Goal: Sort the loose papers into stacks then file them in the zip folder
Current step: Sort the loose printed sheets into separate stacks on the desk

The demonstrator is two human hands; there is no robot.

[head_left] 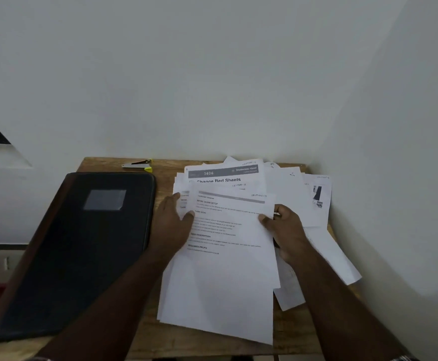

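Observation:
A messy pile of loose printed papers [220, 282] covers the right half of the wooden table. The top sheet [228, 225] carries printed headings and lies askew over a page titled "Change Bed Sheets" [217, 178]. My left hand [169, 225] rests on the pile's left side, thumb on the top sheet's left edge. My right hand [285, 230] pinches the top sheet's right edge between thumb and fingers. A closed black zip folder [82, 251] with a grey label patch lies on the table's left side, apart from both hands.
A small stapler [138, 164] with yellow trim lies at the table's [160, 337] back edge, near the wall. More sheets [316, 199] spread toward the right wall and overhang the table's right side. White walls close off the back and right.

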